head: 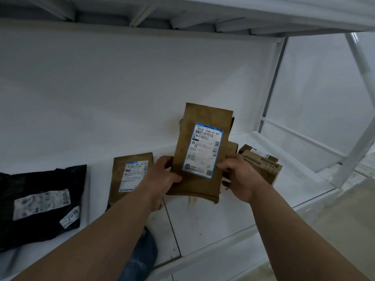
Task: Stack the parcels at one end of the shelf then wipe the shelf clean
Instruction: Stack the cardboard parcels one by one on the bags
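Head view: left hand (162,175) and right hand (239,175) each grip the flat brown paper parcel (182,151) above the white metal shelf (203,230).

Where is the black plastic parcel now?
The black plastic parcel lies at the left of the head view on the white shelf, beside a brown paper parcel.

A white metal shelf (203,230) with a white back wall, its top smudged with brown marks near the middle seam. On it, from left to right, lie a black plastic parcel (40,203) with white labels, a brown paper parcel (129,175) with a label, and a small heap of brown cardboard parcels (261,165) toward the right end.
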The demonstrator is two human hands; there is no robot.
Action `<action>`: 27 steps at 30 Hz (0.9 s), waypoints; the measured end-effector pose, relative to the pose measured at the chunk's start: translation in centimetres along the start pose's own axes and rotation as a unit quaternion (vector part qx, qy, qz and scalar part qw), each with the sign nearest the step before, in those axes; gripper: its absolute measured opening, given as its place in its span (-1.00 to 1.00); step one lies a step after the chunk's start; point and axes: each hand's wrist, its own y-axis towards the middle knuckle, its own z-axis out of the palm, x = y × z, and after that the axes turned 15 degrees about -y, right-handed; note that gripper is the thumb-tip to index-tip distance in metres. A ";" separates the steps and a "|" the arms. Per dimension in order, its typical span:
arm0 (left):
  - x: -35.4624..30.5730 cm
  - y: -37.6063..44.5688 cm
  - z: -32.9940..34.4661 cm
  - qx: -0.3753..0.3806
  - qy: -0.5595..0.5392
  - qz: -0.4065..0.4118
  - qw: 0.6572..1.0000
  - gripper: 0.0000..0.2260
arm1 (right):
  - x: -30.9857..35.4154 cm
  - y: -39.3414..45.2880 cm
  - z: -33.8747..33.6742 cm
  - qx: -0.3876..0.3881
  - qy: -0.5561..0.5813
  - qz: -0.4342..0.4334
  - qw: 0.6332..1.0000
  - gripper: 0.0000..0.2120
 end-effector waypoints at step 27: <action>0.3 1.2 -12.1 -0.267 0.084 0.159 0.947 -0.65 | 3.4 4.3 13.5 0.085 -0.050 -0.131 0.986 -0.19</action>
